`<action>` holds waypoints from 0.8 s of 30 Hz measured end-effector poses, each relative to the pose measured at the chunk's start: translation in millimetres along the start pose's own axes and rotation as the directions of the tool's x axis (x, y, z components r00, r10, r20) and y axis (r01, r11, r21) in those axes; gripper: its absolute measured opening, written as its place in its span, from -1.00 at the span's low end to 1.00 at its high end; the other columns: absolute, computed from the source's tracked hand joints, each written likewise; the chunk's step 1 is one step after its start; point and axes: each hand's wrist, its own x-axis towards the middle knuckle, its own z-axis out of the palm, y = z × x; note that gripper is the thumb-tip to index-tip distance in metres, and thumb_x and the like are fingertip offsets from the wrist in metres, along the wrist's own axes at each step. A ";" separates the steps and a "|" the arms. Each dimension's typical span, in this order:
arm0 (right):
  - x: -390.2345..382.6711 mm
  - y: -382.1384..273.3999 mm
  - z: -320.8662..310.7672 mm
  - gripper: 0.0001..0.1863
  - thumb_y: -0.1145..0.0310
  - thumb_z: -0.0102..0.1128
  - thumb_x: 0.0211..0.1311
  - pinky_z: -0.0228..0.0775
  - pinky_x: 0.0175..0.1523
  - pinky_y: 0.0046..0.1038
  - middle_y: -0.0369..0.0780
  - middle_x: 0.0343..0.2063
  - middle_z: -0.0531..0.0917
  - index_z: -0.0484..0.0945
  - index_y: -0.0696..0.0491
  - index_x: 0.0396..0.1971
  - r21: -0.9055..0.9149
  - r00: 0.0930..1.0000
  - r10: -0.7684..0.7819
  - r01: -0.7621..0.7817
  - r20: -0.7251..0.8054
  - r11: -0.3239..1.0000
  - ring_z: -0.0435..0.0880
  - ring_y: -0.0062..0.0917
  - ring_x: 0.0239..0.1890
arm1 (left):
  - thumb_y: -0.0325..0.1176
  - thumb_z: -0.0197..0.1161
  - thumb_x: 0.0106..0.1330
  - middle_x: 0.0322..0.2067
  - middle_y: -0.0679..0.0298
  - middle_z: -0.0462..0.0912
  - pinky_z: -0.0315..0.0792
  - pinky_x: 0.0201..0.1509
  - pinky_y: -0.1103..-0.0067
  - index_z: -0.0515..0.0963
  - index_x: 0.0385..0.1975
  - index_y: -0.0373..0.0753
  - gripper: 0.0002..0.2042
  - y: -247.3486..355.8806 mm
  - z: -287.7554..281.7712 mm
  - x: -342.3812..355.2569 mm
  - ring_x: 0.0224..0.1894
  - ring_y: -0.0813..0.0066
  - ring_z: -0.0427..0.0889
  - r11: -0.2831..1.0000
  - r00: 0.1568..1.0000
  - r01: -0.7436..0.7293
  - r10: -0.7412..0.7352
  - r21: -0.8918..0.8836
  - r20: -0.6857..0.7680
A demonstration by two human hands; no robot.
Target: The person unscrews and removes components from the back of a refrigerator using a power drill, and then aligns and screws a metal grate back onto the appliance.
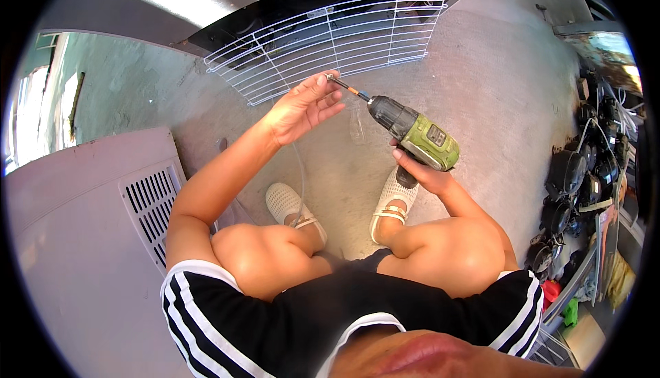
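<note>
In my right hand (423, 172) I grip a green and black cordless drill (430, 141), its long bit (350, 88) angled up and left. My left hand (302, 110) pinches a small metal piece (331, 78) at the bit's tip between thumb and forefinger, the other fingers curled loosely. Just beyond stands a white wire rack (330, 31), in front of the dark open underside of a metal cabinet (151, 0).
A pale panel with a slotted vent (69, 227) lies at left. Black compressor-like units (570, 172), tubing and scrap crowd the right side. A thin clear hose (301, 179) runs across the concrete floor (481, 96) between my sandalled feet (285, 203).
</note>
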 end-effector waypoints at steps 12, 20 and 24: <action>9.7 -20.9 -26.0 -0.76 0.37 0.24 0.25 0.42 -0.24 -0.57 -0.34 -0.37 0.58 0.52 0.08 -0.11 0.017 0.904 -0.143 0.164 -0.402 0.986 0.55 -0.69 -0.37 | 0.04 0.05 0.40 0.05 0.15 0.46 0.45 0.20 0.47 0.15 0.30 -0.23 -0.38 4.6 -13.6 69.7 0.10 0.41 0.48 0.986 0.921 0.139 -0.094 0.095 -0.378; 23.9 -0.1 -45.8 -0.76 0.36 0.27 0.23 0.43 -0.26 -0.58 -0.33 -0.35 0.61 0.56 0.11 -0.15 0.098 0.772 -0.180 0.299 -0.609 0.949 0.55 -0.69 -0.39 | 0.19 0.00 0.35 0.35 -0.10 0.03 0.23 0.34 0.08 -0.24 0.44 -0.10 -0.16 6.4 -25.6 112.0 0.36 -0.04 0.18 0.976 0.906 0.048 -0.132 -0.213 -0.402; 29.8 13.8 -57.8 -0.76 0.37 0.27 0.22 0.45 -0.25 -0.57 -0.32 -0.31 0.61 0.56 0.11 -0.15 0.062 0.748 -0.189 0.293 -0.636 0.954 0.56 -0.68 -0.37 | 0.20 0.29 0.14 0.35 -0.14 -0.02 0.10 0.39 0.04 -0.26 0.43 -0.02 0.02 -11.9 -14.6 123.2 0.39 -0.08 0.10 0.899 0.906 -0.161 -0.029 -0.407 -0.422</action>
